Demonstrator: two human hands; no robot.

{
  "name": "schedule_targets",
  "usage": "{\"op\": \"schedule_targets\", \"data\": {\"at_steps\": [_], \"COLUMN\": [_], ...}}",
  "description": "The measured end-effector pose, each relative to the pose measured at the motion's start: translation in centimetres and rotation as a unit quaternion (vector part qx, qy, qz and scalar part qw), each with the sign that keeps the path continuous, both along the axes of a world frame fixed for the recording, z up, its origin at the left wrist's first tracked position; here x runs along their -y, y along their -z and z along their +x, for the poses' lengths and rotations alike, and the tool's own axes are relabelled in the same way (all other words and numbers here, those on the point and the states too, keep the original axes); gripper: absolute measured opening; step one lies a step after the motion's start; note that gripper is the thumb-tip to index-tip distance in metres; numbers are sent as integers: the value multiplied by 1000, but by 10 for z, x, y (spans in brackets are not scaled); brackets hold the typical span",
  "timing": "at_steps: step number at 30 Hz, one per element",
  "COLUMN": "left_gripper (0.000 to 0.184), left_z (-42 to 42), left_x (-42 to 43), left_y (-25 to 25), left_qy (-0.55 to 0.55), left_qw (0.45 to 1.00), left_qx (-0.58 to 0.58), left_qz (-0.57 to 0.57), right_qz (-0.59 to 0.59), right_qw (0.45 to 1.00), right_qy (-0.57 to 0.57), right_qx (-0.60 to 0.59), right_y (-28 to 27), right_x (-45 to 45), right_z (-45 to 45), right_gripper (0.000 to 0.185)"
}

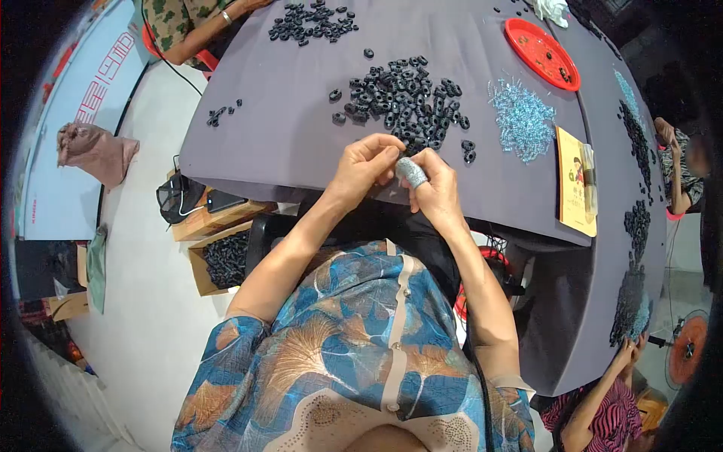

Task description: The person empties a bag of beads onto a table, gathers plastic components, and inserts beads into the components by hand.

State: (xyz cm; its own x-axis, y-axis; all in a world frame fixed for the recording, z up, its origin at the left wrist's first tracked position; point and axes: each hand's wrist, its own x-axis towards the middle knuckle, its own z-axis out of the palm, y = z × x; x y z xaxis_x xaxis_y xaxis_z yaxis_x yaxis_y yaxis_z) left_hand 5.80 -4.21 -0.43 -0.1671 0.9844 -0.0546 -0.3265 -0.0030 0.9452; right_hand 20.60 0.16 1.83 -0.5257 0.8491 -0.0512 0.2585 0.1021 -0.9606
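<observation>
My left hand (363, 172) is closed in a pinch, thumb against forefinger, at the table's near edge. Close beside it my right hand (437, 190) is also closed, its fingers curled and its thumb wrapped in silvery-grey tape (410, 172). The two hands meet at the fingertips; whatever lies between them is too small and too covered to make out. Just beyond the fingers spreads a pile of small, shiny black oval pieces (410, 94). To its right lies a heap of small clear-blue slender pieces (523, 120).
A red tray (538, 53) holds a few dark bits. A yellow booklet (572, 181) lies at the right table edge. More black pieces (312, 22) sit at the far side. Below left, a cardboard box (203, 264) holds black parts. Other people sit around the tables.
</observation>
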Motion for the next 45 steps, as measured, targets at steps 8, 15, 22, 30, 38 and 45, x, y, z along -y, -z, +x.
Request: {"op": "schedule_targets", "data": {"at_steps": [8, 15, 22, 30, 38, 45], "left_gripper": [40, 38, 38, 41, 39, 38], "left_z": [-8, -8, -7, -8, -9, -11], "left_x": [3, 2, 2, 0, 0, 0], "left_y": [-13, -6, -10, -5, -7, -6], "left_qy": [65, 72, 83, 74, 90, 104], "left_qw": [996, 996, 996, 994, 994, 992], "left_qx": [55, 45, 13, 78, 59, 44], "left_qz": [-20, -34, -19, -23, -33, -49], "right_qz": [111, 133, 99, 165, 170, 194], "right_qw": [992, 990, 994, 985, 983, 976], "right_qy": [-15, -14, 9, -24, -11, -6], "right_qx": [-62, -45, -39, -50, -63, -102], "right_y": [6, 5, 6, 5, 4, 15], "right_x": [6, 5, 5, 5, 5, 3], "right_z": [-1, -1, -2, -2, -2, -5], "right_gripper": [33, 34, 38, 38, 36, 31]}}
